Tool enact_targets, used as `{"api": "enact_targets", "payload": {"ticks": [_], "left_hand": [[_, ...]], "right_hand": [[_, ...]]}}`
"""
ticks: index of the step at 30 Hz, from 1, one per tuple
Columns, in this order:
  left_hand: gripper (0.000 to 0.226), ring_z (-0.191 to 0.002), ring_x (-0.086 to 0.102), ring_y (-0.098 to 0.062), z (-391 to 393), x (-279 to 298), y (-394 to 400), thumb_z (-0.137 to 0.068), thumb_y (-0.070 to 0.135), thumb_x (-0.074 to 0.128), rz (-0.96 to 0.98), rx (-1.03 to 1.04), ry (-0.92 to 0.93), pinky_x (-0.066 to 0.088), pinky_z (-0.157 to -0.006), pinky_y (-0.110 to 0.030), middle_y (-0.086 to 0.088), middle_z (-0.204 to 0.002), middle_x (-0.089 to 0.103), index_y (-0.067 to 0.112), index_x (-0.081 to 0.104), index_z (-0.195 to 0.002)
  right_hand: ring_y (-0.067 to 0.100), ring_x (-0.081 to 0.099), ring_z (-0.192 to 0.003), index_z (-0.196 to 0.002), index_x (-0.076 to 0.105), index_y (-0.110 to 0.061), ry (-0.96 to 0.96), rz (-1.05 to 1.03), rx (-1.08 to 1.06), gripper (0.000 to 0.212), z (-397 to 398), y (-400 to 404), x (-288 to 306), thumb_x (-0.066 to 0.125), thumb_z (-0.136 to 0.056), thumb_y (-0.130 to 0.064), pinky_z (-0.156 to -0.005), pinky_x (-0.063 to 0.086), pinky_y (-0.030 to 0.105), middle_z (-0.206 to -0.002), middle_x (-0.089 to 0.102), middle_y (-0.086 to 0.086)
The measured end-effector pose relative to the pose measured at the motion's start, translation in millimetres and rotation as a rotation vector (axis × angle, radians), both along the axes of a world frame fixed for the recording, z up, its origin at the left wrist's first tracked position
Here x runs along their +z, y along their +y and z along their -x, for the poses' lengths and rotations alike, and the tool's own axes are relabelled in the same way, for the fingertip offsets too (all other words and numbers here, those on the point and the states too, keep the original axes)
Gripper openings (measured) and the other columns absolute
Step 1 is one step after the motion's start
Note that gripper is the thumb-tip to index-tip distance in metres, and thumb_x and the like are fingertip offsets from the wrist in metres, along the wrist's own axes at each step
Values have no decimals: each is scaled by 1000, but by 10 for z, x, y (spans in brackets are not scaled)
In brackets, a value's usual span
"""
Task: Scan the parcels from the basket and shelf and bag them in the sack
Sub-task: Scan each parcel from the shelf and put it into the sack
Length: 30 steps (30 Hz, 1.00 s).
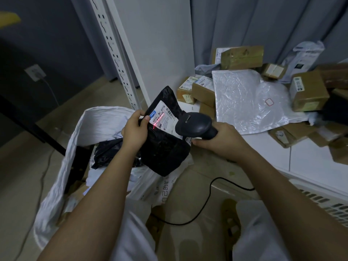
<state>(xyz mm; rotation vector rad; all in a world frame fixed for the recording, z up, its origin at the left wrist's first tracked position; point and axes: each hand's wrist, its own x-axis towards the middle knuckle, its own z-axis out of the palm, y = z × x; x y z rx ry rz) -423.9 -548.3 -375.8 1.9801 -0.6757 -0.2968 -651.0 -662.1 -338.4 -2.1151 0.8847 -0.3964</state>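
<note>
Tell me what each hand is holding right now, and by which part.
Left hand holds the black parcel by its left edge, thumb beside the label. Right hand holds the scanner by its handle.

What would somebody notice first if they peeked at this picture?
Probably the red scanner light glowing on the white label of the black parcel, which the left hand holds up over the open white sack. Next, the black scanner in the right hand, then the brown boxes heaped on the shelf behind.
</note>
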Motion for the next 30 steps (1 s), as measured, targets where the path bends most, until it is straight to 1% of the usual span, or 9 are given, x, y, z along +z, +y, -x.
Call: {"api": "enact_targets", "payload": {"ticks": [5,12,17,18,20,23,25,27,30], "left_hand": [[11,-92,65,-19,-18,14,27,-88,43,47,4,-1,-3,46,-94,-53,13,-87,68,45,56,-82],[17,-93,64,-19,-20,35,65,-93,38,48,5,-8,-32,46,-94,-52,15,-86,67,45,56,-79],[16,-95,63,-18,-54,77,179,-95,33,50,49,30,-53,46,-96,-48,16,-88,66,42,57,-83],[14,-95,63,-18,-70,107,225,-96,30,50,76,68,-75,47,-95,-44,16,-87,64,38,57,-86],[9,-90,59,-14,-92,197,353,-98,22,49,160,174,-137,46,-82,-31,17,-82,58,26,56,-93],[11,-71,49,-2,-124,349,653,-101,18,45,259,364,-276,33,-61,-17,15,-78,53,17,55,-99],[16,-72,47,-4,-181,378,864,-101,19,44,268,480,-376,30,-61,-19,6,-82,56,10,57,-104],[20,-80,51,-14,-272,359,1043,-101,20,44,236,550,-485,33,-65,-23,-4,-87,60,9,59,-107],[19,-84,51,-18,-405,298,1172,-100,16,44,138,509,-615,32,-67,-25,-9,-90,61,8,59,-110]], "right_hand": [[2,53,-62,-72,62,-8,0,-20,-20,31,-11,-12,-5,82,-73,-31,-55,38,22,-63,59,-4],[6,50,-58,-67,57,-8,-30,-46,-15,32,-51,-2,-22,82,-73,-26,-54,38,23,-59,54,-2],[1,49,-53,-67,60,-5,-122,-113,30,27,-158,61,-17,82,-74,-18,-53,39,14,-64,59,4],[1,50,-54,-71,62,-2,-163,-144,31,26,-191,73,-25,82,-74,-17,-53,39,12,-66,61,6],[-2,52,-54,-76,65,-5,-221,-197,2,23,-272,87,-50,82,-75,-20,-52,41,11,-63,62,-4],[3,58,-61,-76,65,-18,-255,-241,-76,16,-453,106,-143,79,-77,-27,-57,44,20,-59,60,-13],[15,62,-69,-76,65,-17,-266,-277,-134,16,-593,112,-267,78,-78,-27,-59,44,26,-65,63,-7],[26,66,-78,-81,67,-11,-249,-306,-172,20,-747,151,-404,78,-77,-28,-64,46,32,-73,67,3],[28,64,-75,-83,67,-9,-225,-387,-211,28,-991,269,-586,78,-75,-33,-66,46,34,-77,68,10]]}}
